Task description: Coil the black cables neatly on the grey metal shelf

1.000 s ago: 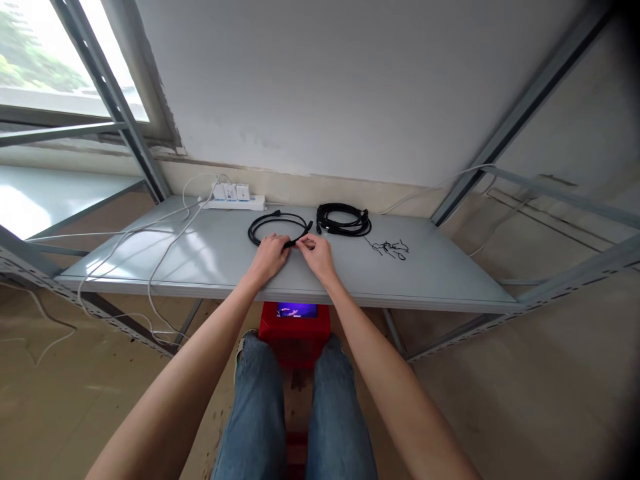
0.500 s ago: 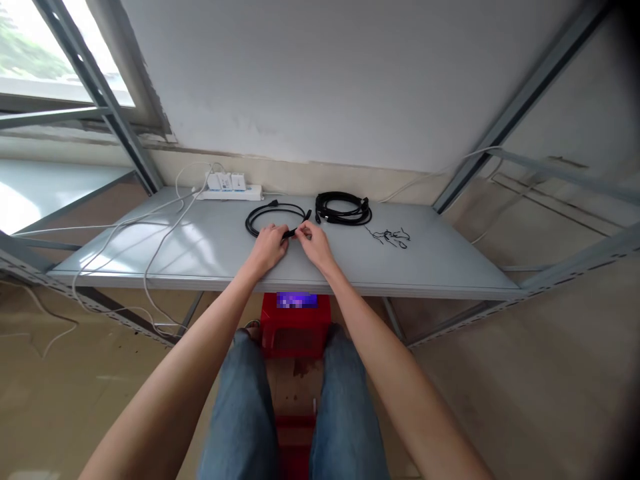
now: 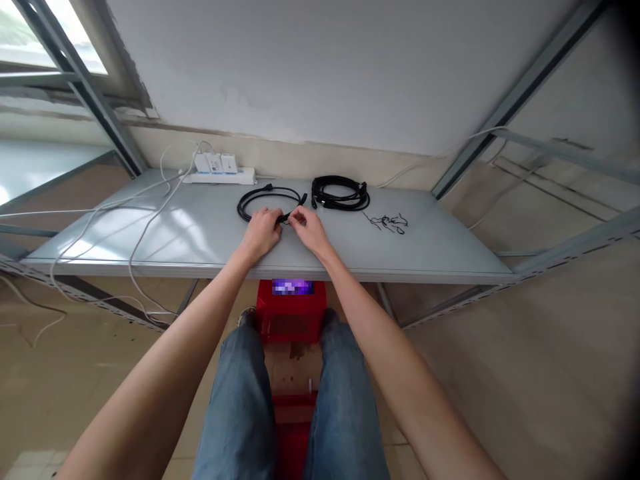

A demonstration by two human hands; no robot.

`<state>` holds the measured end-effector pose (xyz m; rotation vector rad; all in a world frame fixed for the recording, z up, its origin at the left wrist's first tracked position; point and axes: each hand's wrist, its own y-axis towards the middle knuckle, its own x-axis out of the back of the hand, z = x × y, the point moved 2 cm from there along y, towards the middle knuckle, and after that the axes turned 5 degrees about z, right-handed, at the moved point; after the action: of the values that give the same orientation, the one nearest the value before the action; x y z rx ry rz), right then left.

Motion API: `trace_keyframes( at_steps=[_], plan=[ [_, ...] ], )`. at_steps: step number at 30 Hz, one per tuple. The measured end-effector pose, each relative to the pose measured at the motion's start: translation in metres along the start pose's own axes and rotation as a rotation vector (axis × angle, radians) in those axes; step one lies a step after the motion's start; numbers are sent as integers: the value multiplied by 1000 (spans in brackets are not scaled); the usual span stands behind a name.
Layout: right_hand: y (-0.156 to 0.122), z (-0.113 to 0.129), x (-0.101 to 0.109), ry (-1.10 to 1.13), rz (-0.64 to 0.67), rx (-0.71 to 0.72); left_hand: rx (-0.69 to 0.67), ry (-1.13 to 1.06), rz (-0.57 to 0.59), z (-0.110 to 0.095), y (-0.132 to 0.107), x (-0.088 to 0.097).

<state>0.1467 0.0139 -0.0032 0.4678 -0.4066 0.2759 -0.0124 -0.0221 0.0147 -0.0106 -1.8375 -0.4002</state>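
Observation:
A black cable (image 3: 243,203) lies in a loop on the grey shelf, its plug ends showing at the back and right of the loop. My left hand (image 3: 265,230) is closed on the loop's near side and rests on the shelf. Close beside it, my right hand (image 3: 306,225) pinches at the same stretch of cable; a thin dark strand, perhaps a twist tie, shows at its fingertips. Behind my right hand lies a second, thicker coil of black cable (image 3: 327,203). Several loose black twist ties (image 3: 389,222) are heaped to the right of it.
A white power strip (image 3: 220,176) with plugged-in adapters stands at the back left of the shelf (image 3: 430,250). White cords (image 3: 143,235) trail from it over the front edge. Metal uprights frame both sides. Below is a red stool (image 3: 290,319) with a bright screen on it.
The view has shifted slightly, so the shelf appears higher. My right fingers have moved closer to my left hand along the cable loop, and a thin strand now shows there.

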Motion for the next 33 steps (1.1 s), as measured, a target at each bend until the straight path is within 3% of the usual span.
trace_keyframes(
  at_steps=[7,21,33],
  plan=[
    [-3,3,-3,116,11,-34,-8,-13,-8,2,0,-2],
    [-9,19,0,15,-65,15,-71,54,27,-5,-3,4],
    [-11,13,-2,-127,-69,37,-65,49,5,-2,-1,-1]
  ],
)
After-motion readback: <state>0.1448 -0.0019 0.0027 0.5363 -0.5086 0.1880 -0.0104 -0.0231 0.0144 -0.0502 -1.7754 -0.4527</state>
